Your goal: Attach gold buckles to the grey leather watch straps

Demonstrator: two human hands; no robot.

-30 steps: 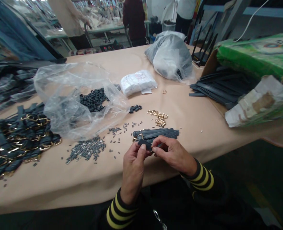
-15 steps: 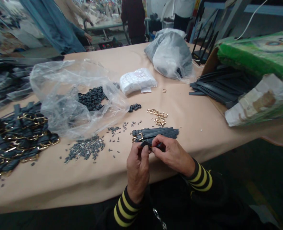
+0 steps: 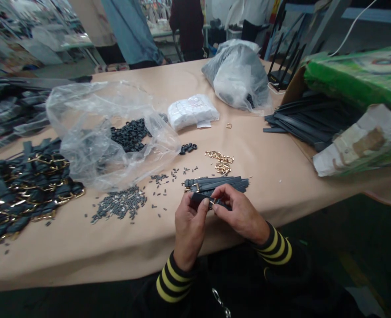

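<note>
Between my two hands is a dark strap (image 3: pixel 199 200) with a small gold buckle (image 3: pixel 212 204) on it. The fingers of my left hand (image 3: pixel 190 227) are closed on the strap's left part. My right hand (image 3: pixel 241 214) pinches the strap close to the buckle, its fingertips partly covering it. Just beyond my hands lies a stack of dark straps (image 3: pixel 230 182), with gold buckles at its left end. Loose gold buckles (image 3: pixel 220 157) sit in a small heap behind that stack.
Small dark pieces (image 3: pixel 119 204) are scattered on the left, before an open plastic bag (image 3: pixel 82 154) of black loops (image 3: pixel 132 134). Buckled straps (image 3: pixel 26 190) pile up far left. A white packet (image 3: pixel 193 111), a full bag (image 3: pixel 237 79) and a green box (image 3: pixel 357 79) of straps stand behind.
The strap in my hands has turned slightly, and its gold buckle shows more clearly. In the background, a person in blue has moved to the right.
</note>
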